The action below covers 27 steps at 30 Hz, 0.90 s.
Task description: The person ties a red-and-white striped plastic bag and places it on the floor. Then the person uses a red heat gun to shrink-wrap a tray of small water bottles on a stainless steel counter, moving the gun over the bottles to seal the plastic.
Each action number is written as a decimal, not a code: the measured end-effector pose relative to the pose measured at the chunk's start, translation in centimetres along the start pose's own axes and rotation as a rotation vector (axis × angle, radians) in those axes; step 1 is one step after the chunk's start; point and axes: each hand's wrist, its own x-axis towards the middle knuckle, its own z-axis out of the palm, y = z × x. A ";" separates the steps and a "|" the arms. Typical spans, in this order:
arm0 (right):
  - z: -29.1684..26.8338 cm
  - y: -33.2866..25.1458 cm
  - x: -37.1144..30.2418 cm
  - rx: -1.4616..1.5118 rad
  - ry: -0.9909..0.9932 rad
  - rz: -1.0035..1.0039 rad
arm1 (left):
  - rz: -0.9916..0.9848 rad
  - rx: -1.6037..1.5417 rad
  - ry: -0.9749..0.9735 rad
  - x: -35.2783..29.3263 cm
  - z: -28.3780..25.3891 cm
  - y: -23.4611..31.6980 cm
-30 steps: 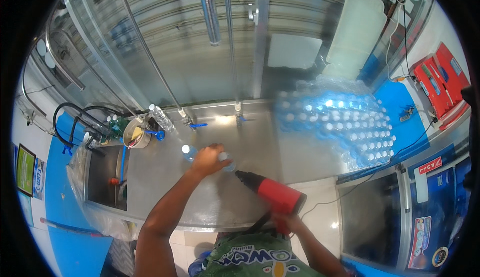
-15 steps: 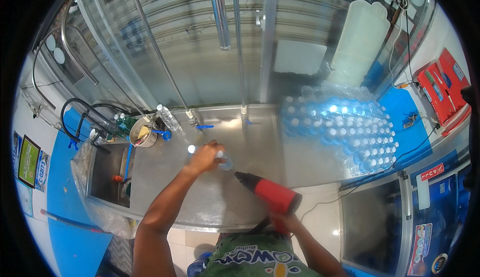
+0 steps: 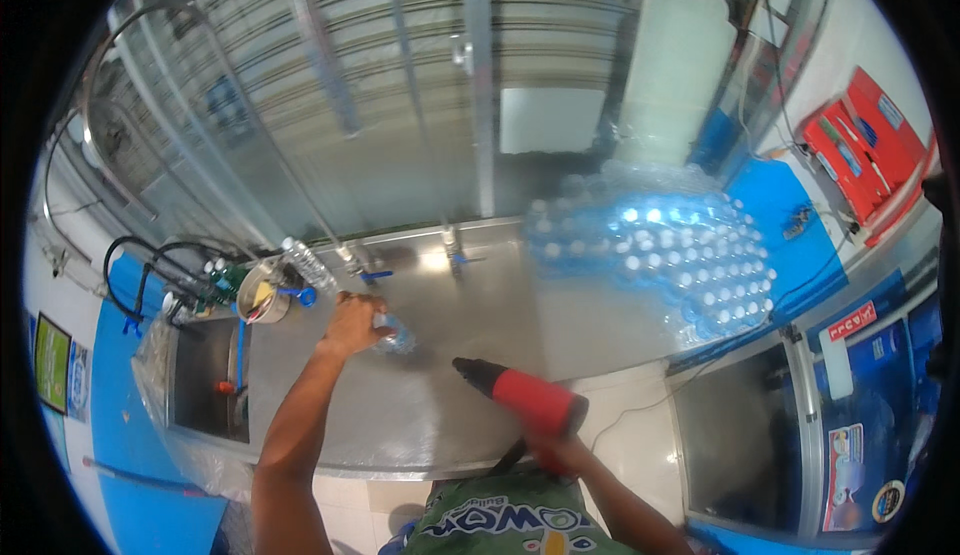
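My left hand [image 3: 354,325] is closed around a small clear plastic bottle [image 3: 399,337] over the steel counter. The bottle pokes out on the right side of my fingers, which hide part of it. My right hand [image 3: 556,453] grips the handle of a red and black heat gun [image 3: 535,400]. Its dark nozzle points left, toward the bottle, with a gap between them. Behind my left hand, a clear bottle with a white cap [image 3: 310,265] leans beside a beige tub [image 3: 262,292] of small items.
Many capped bottles [image 3: 690,265] stand packed together on the counter's right part. Taps with blue handles [image 3: 376,276] line its back edge. A sink [image 3: 205,380] lies at left. The heat gun's cord [image 3: 640,410] trails right. A glass-fronted cabinet [image 3: 745,445] stands at lower right.
The view has swung, shifting the scene leftward. My left hand has moved slightly left with the bottle, and a white cap beside it no longer shows. The heat gun stays in my right hand.
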 end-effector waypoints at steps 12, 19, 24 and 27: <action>-7.5 0.4 -3.4 0.042 0.081 0.015 | 0.194 -0.277 0.054 15.2 2.8 18.4; -12.7 0.2 -7.4 0.097 0.201 -0.041 | 0.257 -0.281 0.282 23.1 5.6 27.1; -16.5 1.2 -8.6 0.150 0.224 -0.030 | 0.640 0.041 0.371 26.5 5.1 29.6; -18.5 1.3 -8.9 0.174 0.192 -0.057 | 0.711 0.193 0.306 28.2 4.9 30.5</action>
